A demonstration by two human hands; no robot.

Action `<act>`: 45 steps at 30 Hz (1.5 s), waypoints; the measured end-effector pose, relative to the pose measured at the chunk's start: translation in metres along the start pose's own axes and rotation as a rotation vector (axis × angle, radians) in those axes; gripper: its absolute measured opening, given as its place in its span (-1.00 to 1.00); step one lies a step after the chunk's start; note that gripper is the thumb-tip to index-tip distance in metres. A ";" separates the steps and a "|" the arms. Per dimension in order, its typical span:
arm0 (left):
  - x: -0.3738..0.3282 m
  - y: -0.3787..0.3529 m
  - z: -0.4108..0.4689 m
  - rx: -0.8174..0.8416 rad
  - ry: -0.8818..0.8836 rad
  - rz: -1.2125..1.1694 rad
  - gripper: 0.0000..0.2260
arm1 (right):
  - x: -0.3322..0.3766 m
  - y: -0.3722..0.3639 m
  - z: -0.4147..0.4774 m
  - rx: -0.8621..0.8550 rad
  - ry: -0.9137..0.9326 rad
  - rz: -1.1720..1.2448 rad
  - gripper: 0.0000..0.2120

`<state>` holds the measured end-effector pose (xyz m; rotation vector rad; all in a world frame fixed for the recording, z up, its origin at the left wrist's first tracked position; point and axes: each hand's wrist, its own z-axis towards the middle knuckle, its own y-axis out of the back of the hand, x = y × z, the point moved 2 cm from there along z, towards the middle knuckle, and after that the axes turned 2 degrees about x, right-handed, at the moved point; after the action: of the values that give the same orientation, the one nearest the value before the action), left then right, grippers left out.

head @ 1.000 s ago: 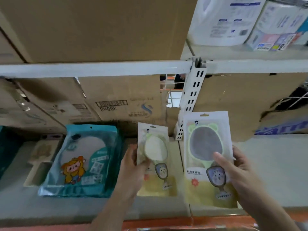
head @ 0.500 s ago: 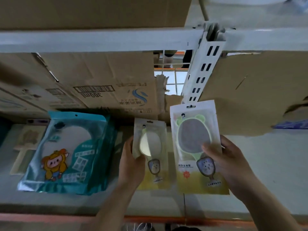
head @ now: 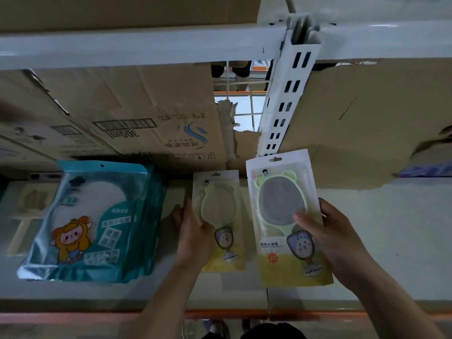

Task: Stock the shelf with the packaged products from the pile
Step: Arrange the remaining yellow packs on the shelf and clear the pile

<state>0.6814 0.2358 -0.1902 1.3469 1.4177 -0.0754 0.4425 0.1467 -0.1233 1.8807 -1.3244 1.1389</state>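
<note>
Shelf-stocking, seen from the head camera: a person's bare left hand [head: 195, 238] and bare right hand [head: 330, 238] run back into uncovered forearms [head: 381, 287]. Below the front edge of the pale grey metal shelf [head: 391, 228], a patch of dark, black-looking clothing [head: 271, 332] shows, its cut too blurred to tell.
</note>
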 end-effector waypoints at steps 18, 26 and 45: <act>0.002 0.082 -0.037 0.112 -0.244 0.195 -0.55 | -0.015 -0.065 0.007 0.060 0.028 -0.185 -0.91; 0.037 0.078 -0.050 0.202 -0.198 0.206 -0.43 | -0.037 -0.114 0.030 0.008 0.058 -0.220 -0.93; 0.049 0.079 -0.045 0.238 -0.195 0.180 -0.40 | -0.051 -0.127 0.052 -0.210 0.094 -0.599 -0.62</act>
<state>0.7235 0.3251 -0.1607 1.6108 1.1455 -0.2564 0.5704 0.1721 -0.1895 1.8552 -0.7131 0.7328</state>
